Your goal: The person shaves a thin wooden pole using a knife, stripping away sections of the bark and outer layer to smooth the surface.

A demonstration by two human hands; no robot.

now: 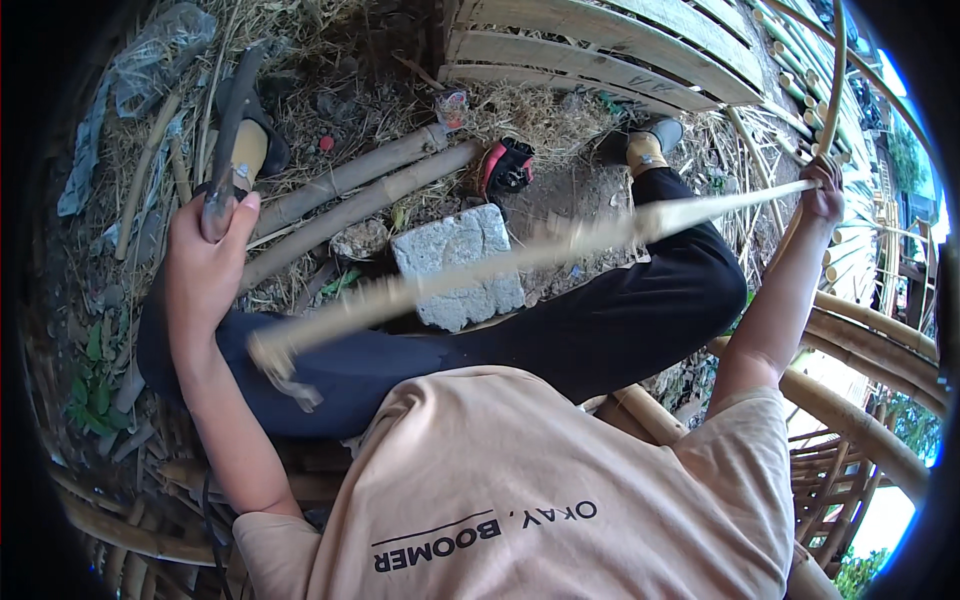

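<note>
My left hand (pixel 208 262) is closed around the lower end of a long, dark machete (pixel 237 105), which points away from me past my left foot. Far out to the right, my right hand (pixel 825 192) grips the thin end of a pale split bamboo strip (pixel 640 225). The strip slants down leftward across my legs, its frayed wide end hanging above my left thigh. It is smeared by motion. The machete and the strip do not touch. Below the strip's middle, a pale stone block (pixel 455 262) lies on the ground between my legs.
Two bamboo poles (pixel 360 210) lie left of the block, near a red and black object (pixel 508 167). A wooden slatted crate (pixel 600 45) stands ahead. Crumpled clear plastic (pixel 160 60) lies far left. Bamboo poles (pixel 860 425) form a frame at my right.
</note>
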